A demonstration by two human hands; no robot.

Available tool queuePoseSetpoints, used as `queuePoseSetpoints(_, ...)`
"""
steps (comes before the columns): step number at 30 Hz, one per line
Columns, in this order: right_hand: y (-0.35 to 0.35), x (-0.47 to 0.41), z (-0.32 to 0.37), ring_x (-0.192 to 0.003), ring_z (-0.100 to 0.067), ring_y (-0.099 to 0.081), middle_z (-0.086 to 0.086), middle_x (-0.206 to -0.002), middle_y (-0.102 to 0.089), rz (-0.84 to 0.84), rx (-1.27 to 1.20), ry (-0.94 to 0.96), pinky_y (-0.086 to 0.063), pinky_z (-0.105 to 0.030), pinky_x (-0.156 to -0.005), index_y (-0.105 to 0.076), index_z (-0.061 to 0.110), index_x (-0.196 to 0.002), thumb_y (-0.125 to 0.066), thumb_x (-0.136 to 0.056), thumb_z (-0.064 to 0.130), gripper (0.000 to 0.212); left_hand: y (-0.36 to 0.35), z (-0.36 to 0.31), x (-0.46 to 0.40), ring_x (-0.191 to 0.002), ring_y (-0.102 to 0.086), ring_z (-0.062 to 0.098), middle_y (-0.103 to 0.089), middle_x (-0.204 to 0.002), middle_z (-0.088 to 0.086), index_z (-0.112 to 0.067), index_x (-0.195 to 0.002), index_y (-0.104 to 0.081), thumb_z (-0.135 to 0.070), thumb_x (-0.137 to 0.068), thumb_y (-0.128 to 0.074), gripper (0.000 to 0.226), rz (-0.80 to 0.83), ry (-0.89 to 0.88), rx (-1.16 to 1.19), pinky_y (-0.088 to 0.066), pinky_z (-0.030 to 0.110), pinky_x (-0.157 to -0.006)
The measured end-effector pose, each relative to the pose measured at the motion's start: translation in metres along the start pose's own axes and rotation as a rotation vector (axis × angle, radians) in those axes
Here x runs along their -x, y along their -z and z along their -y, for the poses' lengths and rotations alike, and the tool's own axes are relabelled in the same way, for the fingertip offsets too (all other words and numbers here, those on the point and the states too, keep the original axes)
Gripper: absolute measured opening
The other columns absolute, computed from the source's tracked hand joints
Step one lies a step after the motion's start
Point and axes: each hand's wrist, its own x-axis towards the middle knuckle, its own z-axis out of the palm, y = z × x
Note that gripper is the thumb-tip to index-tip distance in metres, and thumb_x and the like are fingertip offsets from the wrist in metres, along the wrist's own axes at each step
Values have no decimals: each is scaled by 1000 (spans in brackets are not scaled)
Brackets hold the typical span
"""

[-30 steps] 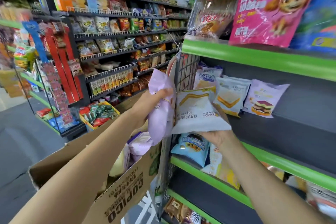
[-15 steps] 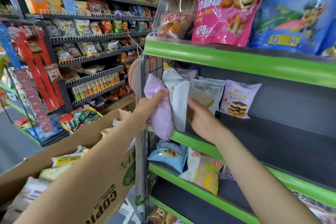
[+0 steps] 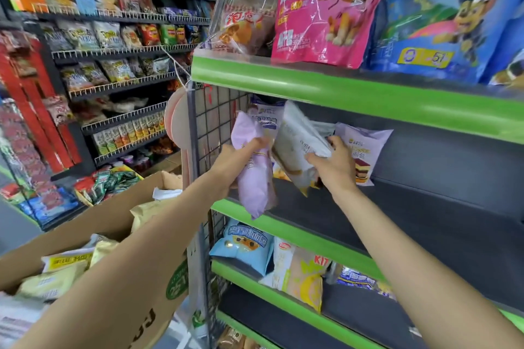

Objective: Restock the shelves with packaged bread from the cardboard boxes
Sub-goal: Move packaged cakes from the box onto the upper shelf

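We face the green-edged shelf (image 3: 354, 91), its dark deck bare to the right. Our right hand (image 3: 334, 164) grips the white bread pack (image 3: 297, 147), upright, over the deck's left end beside the standing packs; our left hand (image 3: 235, 161) grips the lilac pack (image 3: 255, 178), long axis vertical, at the shelf's front edge.

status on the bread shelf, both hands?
Left hand grips lilac pack. Right hand grips white pack at middle shelf. Shelved packs close behind; nothing blocking.
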Motion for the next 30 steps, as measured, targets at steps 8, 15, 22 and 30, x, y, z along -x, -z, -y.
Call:
queuePoseSetpoints(8, 5, -47, -22, -61, -11, -54, -8, -91, -63, 99, -158, -59, -44, -21, -53, -59, 2, -103, -65, -87, 15, 21, 26, 6, -12, -93, -68, 28, -71, -101, 12, -11, -114, -63, -59, -77, -58, 61, 136, 48, 116, -54, 35, -85)
queuePoseSetpoints(15, -17, -56, -58, -101, -28, -60, -15, -118, -60, 46, 40, -203, -47, -32, -82, -52, 1, -116, -58, -92, 19, 31, 24, 13, -16, -101, -66, 31, -70, -108, 16, -13, -108, -68, -53, -77, -57, 52, 169, 59, 186, -49, 41, -93)
queuePoseSetpoints(22, -13, -48, -45, -127, -34, -37, -21, -137, -31, -80, 342, 37, -32, -36, -105, -24, 9, -145, -68, -83, 8, 76, 26, 17, -22, -82, -69, 27, -72, -98, 14, -9, -105, -66, -40, -86, -44, 43, 232, 78, 394, -57, 33, -73)
queuePoseSetpoints(30, -17, -2, -2, -121, -9, -47, 6, -137, -48, 460, -115, 44, -36, -24, -99, -41, 19, -136, -42, -99, 32, 38, 14, 19, -25, -74, -67, 28, -73, -87, 14, -9, -99, -66, -37, -88, -41, 39, 198, 103, 462, -53, 36, -78)
